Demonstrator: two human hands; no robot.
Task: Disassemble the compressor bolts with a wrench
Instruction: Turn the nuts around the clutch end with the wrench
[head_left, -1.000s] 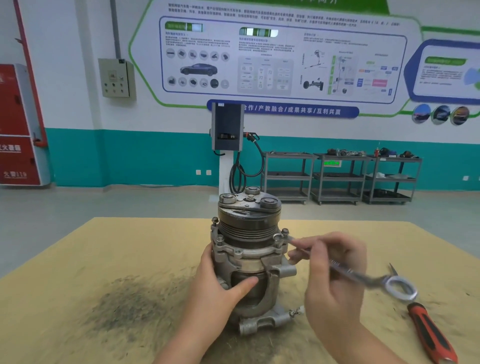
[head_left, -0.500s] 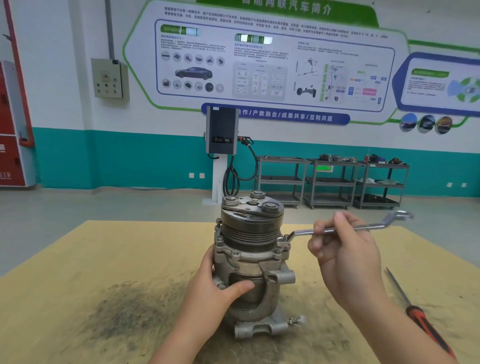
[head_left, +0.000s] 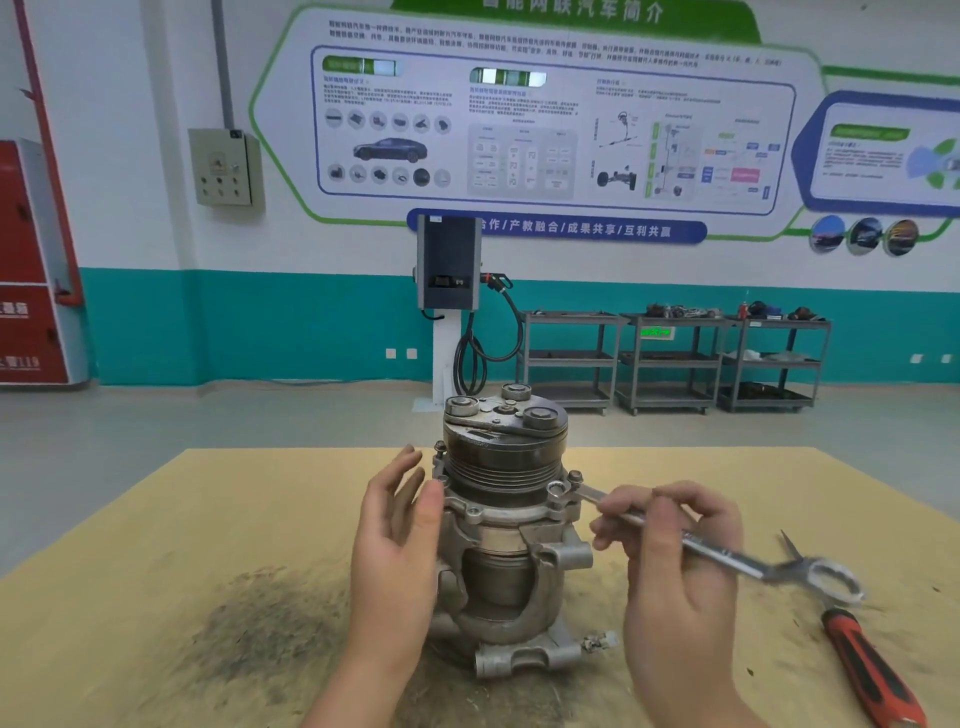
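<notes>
Since half a second ago, the left hand (head_left: 400, 540) has let go of the compressor (head_left: 506, 525) and is now just beside its left side, with straight fingers (head_left: 402, 475) and nothing in them. The wrench (head_left: 696, 545) has also swung down: its free ring end, which was raised toward the back, now points to the right and low over the bench (head_left: 156, 545). The right hand (head_left: 670, 561) pinches the shaft of the wrench between curled fingers and thumb. The other ring end sits on a bolt (head_left: 557, 489) at the right edge of the compressor flange.

The compressor stands upright in the middle of the bench, pulley on top. The bench surface is yellowish board, with a dark dirty stain (head_left: 260, 618) at the left of the compressor. A screwdriver (head_left: 862, 660) with red and black handle lies on the bench at the right, near the free end of the wrench.

Behind the bench is a grey floor and a wall, white above and teal below. On the wall hang a big information board (head_left: 545, 114) and a grey electrical box (head_left: 224, 167). A charging post (head_left: 449, 291) with cable stands at the wall, three metal carts (head_left: 670, 358) are at its right, and a red cabinet (head_left: 31, 260) is at the far left.
</notes>
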